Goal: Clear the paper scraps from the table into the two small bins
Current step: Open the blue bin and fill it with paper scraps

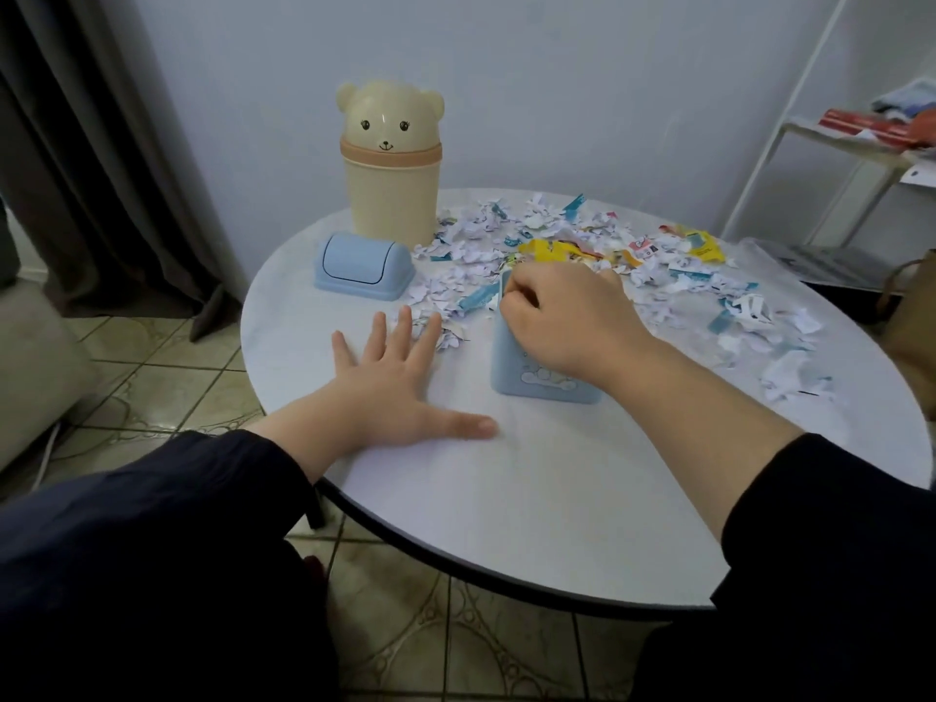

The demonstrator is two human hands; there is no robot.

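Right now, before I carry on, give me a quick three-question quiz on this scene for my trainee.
1. True or false: the bear bin has its lid on.
2. Where is the loose blue lid? A: on the shelf. B: on the table, in front of the bear bin. C: on the floor.
3. Which of the hands lies flat on the table with fingers spread?

Key
1. True.
2. B.
3. The left hand; the right hand is curled at the mouth of the blue bin.
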